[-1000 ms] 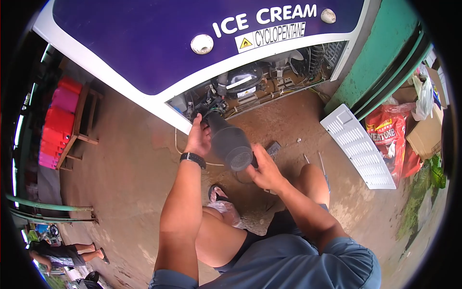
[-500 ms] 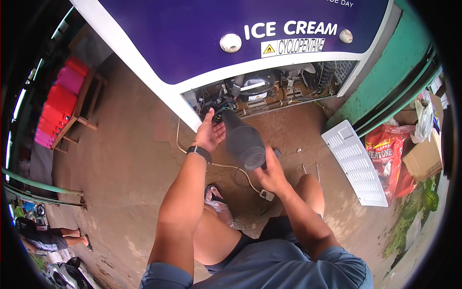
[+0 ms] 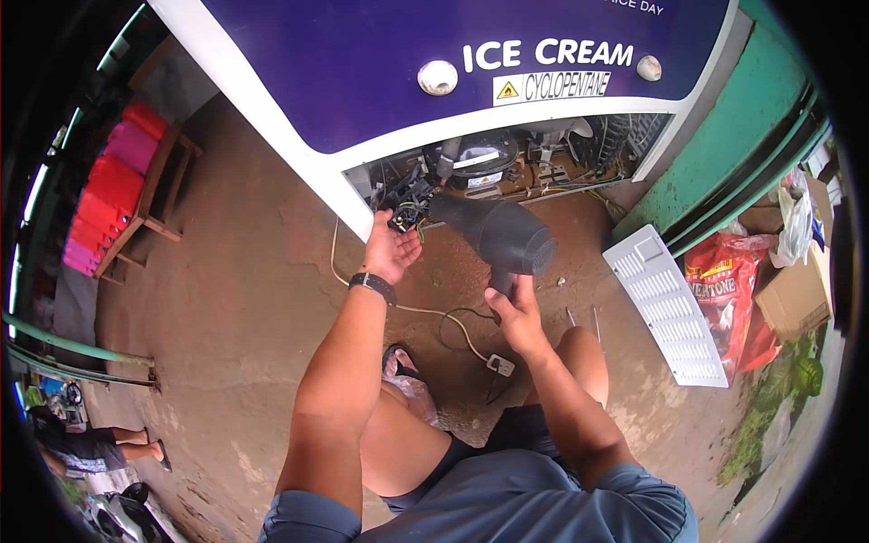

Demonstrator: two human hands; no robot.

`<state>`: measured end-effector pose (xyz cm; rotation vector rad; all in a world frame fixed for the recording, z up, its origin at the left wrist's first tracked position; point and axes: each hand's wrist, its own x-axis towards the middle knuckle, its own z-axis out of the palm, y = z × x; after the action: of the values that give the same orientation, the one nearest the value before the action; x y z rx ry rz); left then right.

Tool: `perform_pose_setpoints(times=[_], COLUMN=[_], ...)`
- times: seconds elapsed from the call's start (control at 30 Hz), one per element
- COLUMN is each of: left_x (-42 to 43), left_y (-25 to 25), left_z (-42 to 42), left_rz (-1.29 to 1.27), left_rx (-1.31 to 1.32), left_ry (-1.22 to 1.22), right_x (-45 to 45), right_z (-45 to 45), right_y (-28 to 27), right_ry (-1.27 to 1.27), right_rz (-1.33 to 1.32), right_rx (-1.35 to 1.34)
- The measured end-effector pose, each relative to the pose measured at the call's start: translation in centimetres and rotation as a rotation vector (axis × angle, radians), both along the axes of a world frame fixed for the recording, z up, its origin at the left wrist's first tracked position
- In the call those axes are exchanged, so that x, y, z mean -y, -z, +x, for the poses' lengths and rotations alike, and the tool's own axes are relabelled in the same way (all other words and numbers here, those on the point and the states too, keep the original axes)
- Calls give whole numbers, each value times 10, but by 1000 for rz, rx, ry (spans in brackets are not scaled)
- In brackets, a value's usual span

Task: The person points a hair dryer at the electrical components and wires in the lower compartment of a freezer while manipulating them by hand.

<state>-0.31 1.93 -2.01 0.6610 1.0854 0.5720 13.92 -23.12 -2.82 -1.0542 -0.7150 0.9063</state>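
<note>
My right hand (image 3: 518,312) is wrapped round the handle of a dark hair dryer (image 3: 507,233), whose nozzle points left at a small wired part (image 3: 407,215). My left hand (image 3: 392,249), with a black watch on the wrist, holds that wired part at its fingertips, near the lower left corner of the opening in the ice cream freezer (image 3: 380,100). Inside the opening sit a black compressor (image 3: 484,156), wires and tubing. The dryer's cord loops down beside a white plug socket (image 3: 500,365) on the ground.
A white vented panel (image 3: 668,303) leans at the right, beside a red bag (image 3: 724,281) and a cardboard box (image 3: 795,294). Thin tools lie near my right knee. Red and pink containers (image 3: 113,195) stand on a wooden bench at the left. Another person (image 3: 90,448) is at the lower left.
The hair dryer has swung to the right and turned more sideways, uncovering the wired part at my left hand. The view has shifted, so the freezer sits further right than at first.
</note>
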Motion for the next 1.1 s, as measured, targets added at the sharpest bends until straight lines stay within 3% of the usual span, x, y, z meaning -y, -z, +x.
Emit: perform_pose_setpoints(times=[0.13,0.83,1.1], left_x=[0,-3,-8], left_y=[1,-1,1], left_z=[1,-4,-4], left_rz=[-6,29,4], left_rx=[5,1,14], left_ry=[-20,38,54], right_x=[0,0,-1], right_z=[3,-3,-9], right_y=[-3,9,5], right_ry=[12,13,-35], right_rz=[0,-82,-51], right_rx=[-68,190,597])
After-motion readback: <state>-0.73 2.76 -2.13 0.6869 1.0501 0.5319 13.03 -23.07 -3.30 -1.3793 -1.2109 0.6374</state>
